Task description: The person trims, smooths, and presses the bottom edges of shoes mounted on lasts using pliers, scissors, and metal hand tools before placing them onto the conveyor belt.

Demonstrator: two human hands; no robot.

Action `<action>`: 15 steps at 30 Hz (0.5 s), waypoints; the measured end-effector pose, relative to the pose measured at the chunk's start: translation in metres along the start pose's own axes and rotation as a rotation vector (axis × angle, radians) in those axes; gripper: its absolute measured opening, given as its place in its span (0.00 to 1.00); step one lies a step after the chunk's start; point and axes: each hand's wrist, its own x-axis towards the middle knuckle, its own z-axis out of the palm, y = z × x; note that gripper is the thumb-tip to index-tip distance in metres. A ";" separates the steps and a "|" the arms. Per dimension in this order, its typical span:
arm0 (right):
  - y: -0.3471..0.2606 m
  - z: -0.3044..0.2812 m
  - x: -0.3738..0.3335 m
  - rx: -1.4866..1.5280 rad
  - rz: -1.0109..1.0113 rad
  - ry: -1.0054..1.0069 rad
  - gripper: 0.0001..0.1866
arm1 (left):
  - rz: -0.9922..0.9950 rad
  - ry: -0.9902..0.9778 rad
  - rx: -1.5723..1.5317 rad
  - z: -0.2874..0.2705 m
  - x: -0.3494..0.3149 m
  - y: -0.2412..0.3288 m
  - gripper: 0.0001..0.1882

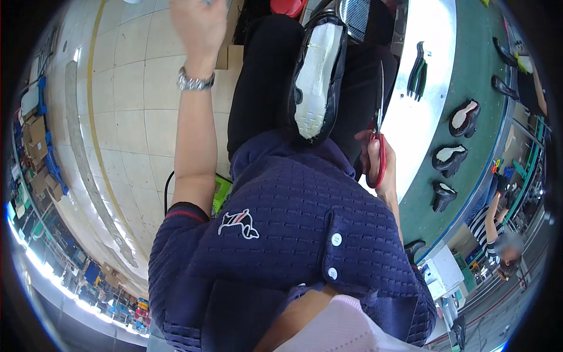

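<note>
Across my lap lies a black shoe upper, its pale sole side (317, 79) turned up and its heel end toward me. My right hand (382, 161) is closed round the red handles of a pair of scissors (382, 129), to the right of the shoe. The long blades point away from me, beside my right thigh. My left hand (200, 26), below a metal watch, reaches out to the far left of the shoe, apart from it. Its fingertips run out at the upper edge, so what they do is hidden.
Black and green strips (417, 79) lie on a shiny metal ledge (437, 35) at my right. Beyond it, a green belt (422, 199) carries several black shoe uppers (465, 119). A person in a striped top (480, 226) works past the belt. A red object (287, 6) stands ahead.
</note>
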 end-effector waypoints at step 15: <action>0.000 -0.004 -0.010 -0.499 -0.051 -0.034 0.26 | -0.015 -0.645 0.343 0.015 -0.108 0.045 0.18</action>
